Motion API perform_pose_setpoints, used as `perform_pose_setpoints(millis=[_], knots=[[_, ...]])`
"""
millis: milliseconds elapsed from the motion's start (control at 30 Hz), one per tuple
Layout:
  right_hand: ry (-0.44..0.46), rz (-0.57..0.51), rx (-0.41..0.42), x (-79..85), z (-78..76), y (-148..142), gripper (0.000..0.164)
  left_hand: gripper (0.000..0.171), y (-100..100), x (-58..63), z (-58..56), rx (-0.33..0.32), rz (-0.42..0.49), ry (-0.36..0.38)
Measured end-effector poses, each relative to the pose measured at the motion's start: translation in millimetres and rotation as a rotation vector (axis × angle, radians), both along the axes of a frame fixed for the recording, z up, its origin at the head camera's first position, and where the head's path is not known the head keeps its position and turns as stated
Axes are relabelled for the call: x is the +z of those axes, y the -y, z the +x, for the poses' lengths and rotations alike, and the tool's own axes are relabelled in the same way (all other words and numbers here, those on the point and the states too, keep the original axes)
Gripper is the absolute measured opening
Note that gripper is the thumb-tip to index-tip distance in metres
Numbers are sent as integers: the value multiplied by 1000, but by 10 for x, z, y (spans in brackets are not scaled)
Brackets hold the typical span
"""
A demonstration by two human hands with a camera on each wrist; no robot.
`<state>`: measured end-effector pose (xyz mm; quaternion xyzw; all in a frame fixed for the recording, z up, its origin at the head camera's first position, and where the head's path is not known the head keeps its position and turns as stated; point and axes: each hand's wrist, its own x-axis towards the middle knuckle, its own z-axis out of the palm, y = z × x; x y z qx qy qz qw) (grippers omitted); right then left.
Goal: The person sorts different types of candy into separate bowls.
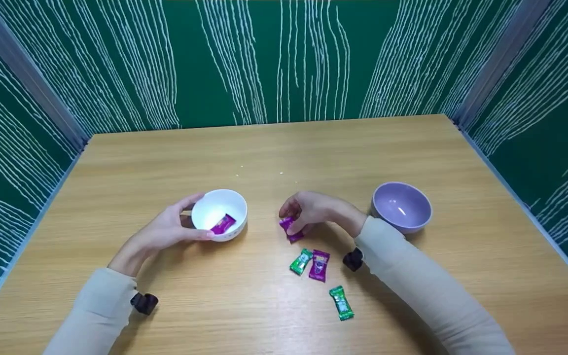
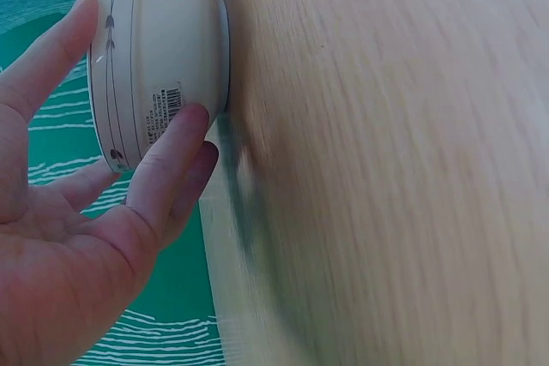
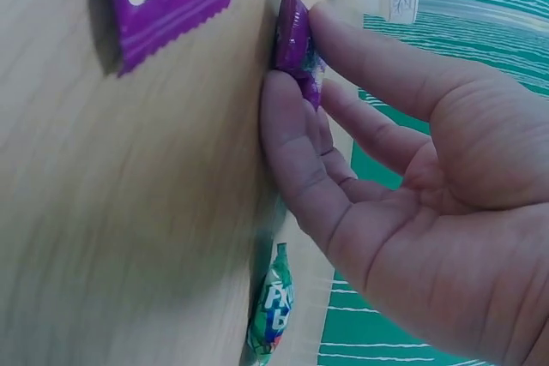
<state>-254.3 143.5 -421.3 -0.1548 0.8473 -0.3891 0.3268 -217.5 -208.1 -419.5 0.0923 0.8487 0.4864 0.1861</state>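
Note:
My left hand holds a white bowl by its side, thumb and fingers spread around it. In the left wrist view the bowl shows a leaf-patterned band and a barcode label. One purple-wrapped candy lies inside it. Right of the bowl, my right hand pinches another purple-wrapped candy between thumb and fingers, close over the table. Nearer me lie a green-wrapped candy and a purple one side by side, and a second green candy.
A purple bowl stands to the right, beside my right forearm. In the right wrist view, a green candy lies beyond my right hand. Small pale specks dot the wooden table. Green panels with white lines enclose its back and sides.

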Motion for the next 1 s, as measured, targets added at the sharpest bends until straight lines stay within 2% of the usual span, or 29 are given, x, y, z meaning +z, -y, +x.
perform_pose_setpoints(millis=[233,500,700,1000], knots=[[13,39,-35,34,-8,8,33,103,3,7,-1,-5,2,12],[107,-26,-110,73,-73,-33,32,103,9,47,-2,-1,-20,-3],[160,-96,-83,65,-73,-54,35,104,6,38,2,-8,-32,2],[211,-183,-24,19,-52,-52,29,103,-3,65,2,-30,-45,-11]])
